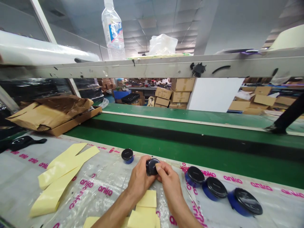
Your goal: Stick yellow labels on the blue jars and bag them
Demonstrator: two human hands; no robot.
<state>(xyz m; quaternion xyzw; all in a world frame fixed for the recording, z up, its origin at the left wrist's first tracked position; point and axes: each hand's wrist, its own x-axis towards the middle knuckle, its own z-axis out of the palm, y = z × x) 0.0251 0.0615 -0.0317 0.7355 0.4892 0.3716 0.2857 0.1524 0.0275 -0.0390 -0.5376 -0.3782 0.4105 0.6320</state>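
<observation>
Both hands are together, clamped on a small round blue container with a black lid (pixel 151 167): the left hand (pixel 140 179) wraps its side, and the right hand (pixel 168 181) pinches it with fingertips (pixel 158 167) on the lid, over a clear plastic sheet (pixel 115 198) printed "anko". It looks light and rigid, but the glossy lid is probably slippery, so the rim and blue side seem the safest hold. Another such container (pixel 127 155) stands just beyond, three more (pixel 215 189) lie tilted to the right, and yellow paper strips (pixel 63 171) sit left.
</observation>
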